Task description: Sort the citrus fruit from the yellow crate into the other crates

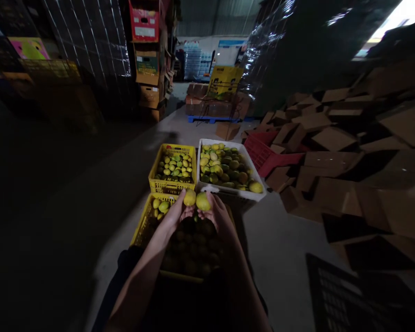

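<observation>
My left hand (177,211) holds a yellow lemon (190,197) between thumb and fingers. Right beside it, a greener lemon (203,201) is in the grip of my right hand (217,213). Both hands are above a large yellow crate (142,221) of lemons, much of it in shadow. Beyond it on the left stands a smaller yellow crate (172,186) with green and yellow lemons. A white crate (232,190), filled with yellow and dark green fruit, stands to its right.
Cardboard boxes (335,138) lie in a heap on the right, with a red crate (263,154) at its edge. A dark crate (342,295) is at the lower right. Stacked boxes (150,94) and a blue pallet (210,119) stand farther back.
</observation>
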Action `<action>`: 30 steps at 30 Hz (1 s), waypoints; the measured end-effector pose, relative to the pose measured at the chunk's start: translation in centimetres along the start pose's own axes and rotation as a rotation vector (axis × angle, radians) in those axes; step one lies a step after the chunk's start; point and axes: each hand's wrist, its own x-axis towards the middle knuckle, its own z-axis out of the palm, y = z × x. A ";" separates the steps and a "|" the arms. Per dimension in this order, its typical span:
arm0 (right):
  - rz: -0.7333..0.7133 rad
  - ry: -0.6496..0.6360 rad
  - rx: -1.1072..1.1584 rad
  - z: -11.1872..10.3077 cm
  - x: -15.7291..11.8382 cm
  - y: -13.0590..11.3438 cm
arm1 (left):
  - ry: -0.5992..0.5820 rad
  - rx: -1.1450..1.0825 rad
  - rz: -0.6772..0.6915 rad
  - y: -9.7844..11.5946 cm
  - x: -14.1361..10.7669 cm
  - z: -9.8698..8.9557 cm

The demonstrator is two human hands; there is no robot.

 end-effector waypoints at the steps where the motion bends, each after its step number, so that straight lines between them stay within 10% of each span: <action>1: -0.034 0.000 -0.016 -0.1 0.1 0.0 | -0.007 0.013 0.019 0.2 0.1 -0.2; 6: -0.337 0.151 -0.183 -1.5 0.5 0.5 | 0.053 0.093 0.328 1.6 -0.1 -0.7; 12: -0.502 0.196 -0.280 -2.4 0.2 1.4 | -0.014 0.169 0.383 1.9 -0.8 -0.4; 30: -0.203 -0.065 0.463 -1.7 1.0 2.0 | -0.109 -0.357 0.023 2.3 -0.7 -1.8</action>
